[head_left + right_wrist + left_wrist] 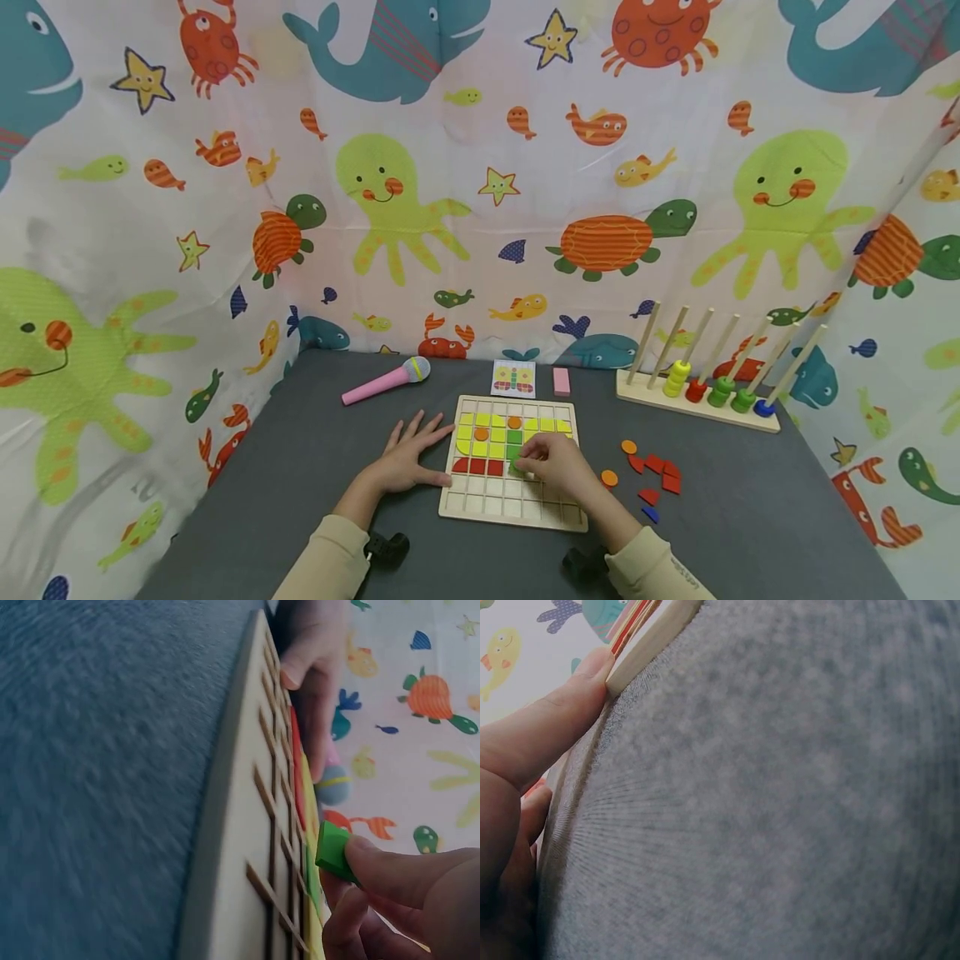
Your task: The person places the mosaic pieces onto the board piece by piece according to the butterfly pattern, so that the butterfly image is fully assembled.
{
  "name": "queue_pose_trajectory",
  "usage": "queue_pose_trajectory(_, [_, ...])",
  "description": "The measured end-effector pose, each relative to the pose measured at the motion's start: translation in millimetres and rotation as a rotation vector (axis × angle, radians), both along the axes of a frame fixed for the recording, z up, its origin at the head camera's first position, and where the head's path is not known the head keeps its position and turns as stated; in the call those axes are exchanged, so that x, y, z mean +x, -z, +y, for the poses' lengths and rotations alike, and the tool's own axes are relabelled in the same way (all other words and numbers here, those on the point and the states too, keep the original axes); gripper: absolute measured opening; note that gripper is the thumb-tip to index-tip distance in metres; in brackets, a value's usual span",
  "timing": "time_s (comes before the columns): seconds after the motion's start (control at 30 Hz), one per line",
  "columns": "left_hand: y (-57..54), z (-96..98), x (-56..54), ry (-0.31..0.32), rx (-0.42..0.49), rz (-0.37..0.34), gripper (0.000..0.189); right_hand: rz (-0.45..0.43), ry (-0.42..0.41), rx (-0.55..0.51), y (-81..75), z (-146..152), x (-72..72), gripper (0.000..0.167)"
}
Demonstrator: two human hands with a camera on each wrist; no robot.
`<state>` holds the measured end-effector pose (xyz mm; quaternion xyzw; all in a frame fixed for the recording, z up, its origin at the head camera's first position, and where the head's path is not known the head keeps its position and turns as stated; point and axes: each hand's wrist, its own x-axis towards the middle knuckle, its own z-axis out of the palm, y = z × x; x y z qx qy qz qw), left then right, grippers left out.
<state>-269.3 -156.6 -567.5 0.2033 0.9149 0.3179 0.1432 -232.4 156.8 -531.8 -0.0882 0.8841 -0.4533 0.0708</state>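
A wooden grid board lies on the dark table, its cells partly filled with yellow, red, green and orange pieces. Fingers spread, my left hand rests on the table at the board's left side, thumb and index fingertips at its edge. The thumb meets the board's side in the left wrist view. My right hand is over the right half of the board and pinches a small green tile between thumb and fingers. Beside the green cells, a row of red pieces sits below the yellow ones.
Loose red pieces, orange discs and a blue piece lie right of the board. Behind it are a pattern card, a pink block and a toy microphone. A peg counting rack stands back right.
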Motion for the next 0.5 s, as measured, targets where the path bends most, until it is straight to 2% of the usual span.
queue_pose_trajectory(0.2, [-0.9,1.0,1.2,-0.001,-0.003,-0.002,0.098,0.011,0.007,0.068,6.9,-8.1,0.1,0.009])
queue_pose_trajectory(0.33, [-0.8,1.2,2.0,0.003,-0.015,0.000,0.098,0.033,-0.002,0.107,7.0,-10.2,2.6,0.007])
queue_pose_trajectory(0.5, [-0.2,-0.1,0.5,0.006,-0.016,0.009,0.099,0.062,0.029,0.167,5.5,-13.8,4.9,0.006])
